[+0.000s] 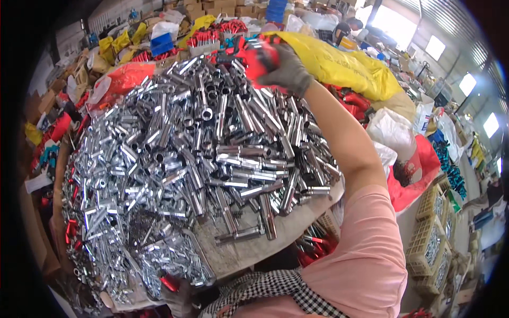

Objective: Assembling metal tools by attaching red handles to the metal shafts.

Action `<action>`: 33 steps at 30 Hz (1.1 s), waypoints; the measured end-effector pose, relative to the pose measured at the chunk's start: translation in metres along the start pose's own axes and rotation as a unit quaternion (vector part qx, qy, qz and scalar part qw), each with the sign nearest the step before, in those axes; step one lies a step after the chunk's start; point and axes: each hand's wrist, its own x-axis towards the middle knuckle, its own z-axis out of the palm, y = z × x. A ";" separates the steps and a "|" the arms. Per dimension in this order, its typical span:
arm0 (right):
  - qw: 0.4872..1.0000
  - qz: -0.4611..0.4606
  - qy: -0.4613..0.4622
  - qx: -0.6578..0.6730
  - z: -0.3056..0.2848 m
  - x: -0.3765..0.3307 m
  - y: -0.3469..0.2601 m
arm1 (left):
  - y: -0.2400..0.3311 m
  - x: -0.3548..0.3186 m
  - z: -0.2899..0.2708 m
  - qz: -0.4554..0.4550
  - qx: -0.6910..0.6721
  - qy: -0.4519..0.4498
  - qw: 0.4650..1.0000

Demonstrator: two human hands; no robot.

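Observation:
A large heap of shiny metal tubes (246, 159) covers the table, with smaller metal pieces (106, 175) on the left side. My right hand (290, 71), in a grey glove, reaches to the far edge of the heap. Its fingers are curled around a red part with a dark area (260, 57), blurred, so its exact kind is unclear. Low in the picture, near the table's front edge, my gloved left hand (179, 298) is closed on a small red piece (169, 282). Beside it lies a pile of small metal bolt-like pieces (175, 257).
A yellow sack (339, 63) lies beyond my right hand. Red parts (204, 37) stand bunched behind the heap near a blue bin (161, 44). Stacked cream crates (429, 246) stand to the right, past a red bag (416, 169). Another person (344, 31) is far back.

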 end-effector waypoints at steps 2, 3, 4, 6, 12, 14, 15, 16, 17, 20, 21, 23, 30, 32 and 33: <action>0.991 -0.096 -0.064 -0.065 0.038 -0.012 -0.064 | 0.013 0.042 -0.043 0.102 -0.085 -0.038 0.990; 0.981 -0.138 -0.048 -0.131 0.064 -0.021 -0.092 | 0.020 0.035 -0.046 -0.107 -0.234 -0.078 0.963; 0.979 -0.076 -0.151 -0.114 0.081 -0.033 -0.126 | 0.027 0.025 -0.047 -0.316 -0.363 -0.100 0.871; 0.958 -0.067 -0.218 -0.171 0.096 -0.056 -0.173 | 0.039 0.078 -0.077 -0.346 -0.439 -0.189 0.807; 0.910 -0.051 -0.176 -0.372 0.150 -0.088 -0.199 | 0.046 0.078 -0.094 -0.225 -0.463 -0.157 0.843; 0.898 -0.030 -0.232 -0.372 0.143 -0.083 -0.197 | 0.047 0.074 -0.102 -0.198 -0.499 -0.162 0.828; 0.910 -0.053 -0.225 -0.345 0.139 -0.086 -0.195 | 0.050 0.066 -0.108 -0.179 -0.463 -0.143 0.856; 0.920 -0.077 -0.217 -0.318 0.133 -0.088 -0.195 | 0.049 0.063 -0.118 -0.189 -0.458 -0.137 0.858; 0.918 -0.061 -0.242 -0.307 0.128 -0.091 -0.197 | 0.048 0.061 -0.129 -0.189 -0.482 -0.202 0.832; 0.948 -0.020 -0.192 -0.254 0.130 -0.100 -0.174 | 0.046 0.052 -0.150 -0.158 -0.522 -0.249 0.801; 0.955 -0.031 -0.162 -0.246 0.136 -0.105 -0.161 | 0.041 0.038 -0.149 -0.176 -0.516 -0.292 0.786; 0.975 -0.035 -0.094 -0.198 0.140 -0.122 -0.168 | 0.036 0.031 -0.162 -0.195 -0.526 -0.303 0.770; 0.826 0.150 -0.162 0.519 0.127 -0.238 -0.212 | 0.024 0.017 -0.170 -0.154 -0.418 -0.316 0.838; 0.741 0.178 -0.310 0.569 0.104 -0.275 -0.224 | 0.018 0.017 -0.165 -0.126 -0.386 -0.322 0.855; 0.730 0.165 -0.386 0.539 0.089 -0.289 -0.237 | 0.017 0.015 -0.160 -0.099 -0.344 -0.322 0.876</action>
